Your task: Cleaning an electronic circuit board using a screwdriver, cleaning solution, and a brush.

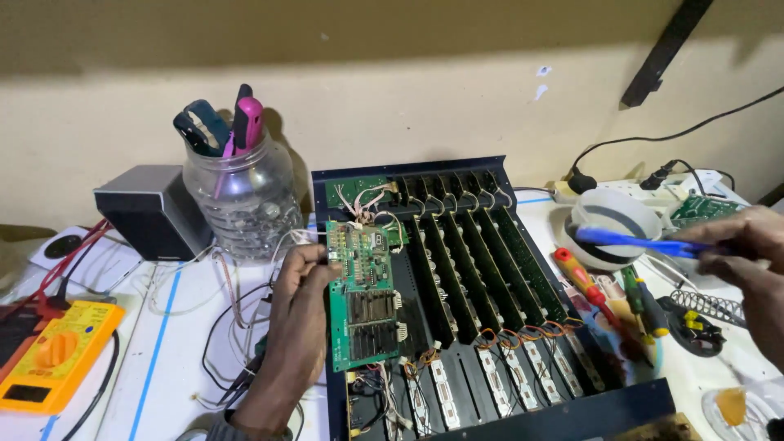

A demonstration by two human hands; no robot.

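Head view: the left hand (pixel 298 306) is in the middle of the frame. Its fingers (pixel 320 260) curl tight around the left edge of a green circuit board (pixel 363 294), which stands over the open dark metal case (pixel 490 302). At the right edge, the right hand (pixel 747 245) pinches a blue tool handle (pixel 633 242) with its fingers closed, above a white roll of tape (pixel 614 219).

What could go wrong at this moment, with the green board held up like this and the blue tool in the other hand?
The left hand grips the green circuit board by one edge only; it could slip or strain the thin wires running to it. The right hand holds the blue tool over the white container, which it might knock. Loose cables lie near the left wrist and could snag.
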